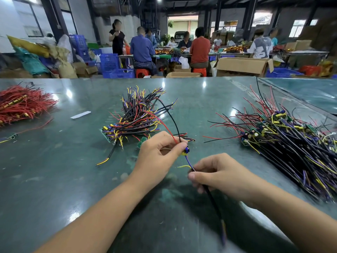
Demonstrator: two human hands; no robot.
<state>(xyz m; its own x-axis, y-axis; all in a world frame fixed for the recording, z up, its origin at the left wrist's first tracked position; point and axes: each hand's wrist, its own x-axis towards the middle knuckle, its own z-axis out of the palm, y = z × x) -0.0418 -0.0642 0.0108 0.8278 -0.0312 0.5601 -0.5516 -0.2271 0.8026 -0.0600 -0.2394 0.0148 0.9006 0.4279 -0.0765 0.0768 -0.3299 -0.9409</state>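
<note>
Circuit board (185,150), small with blue and yellow parts, sits pinched in your left hand (156,154) above the near middle of the green table (73,179), its red and black leads (172,118) arching up and away. Your right hand (222,176), just to the near right, grips a black cable (213,199) whose blue and yellow wires (188,162) run up to the board. Beyond your hands lies a wired-board bundle (138,115); a bigger pile (291,143) spreads at right, red wires (20,105) far left.
</note>
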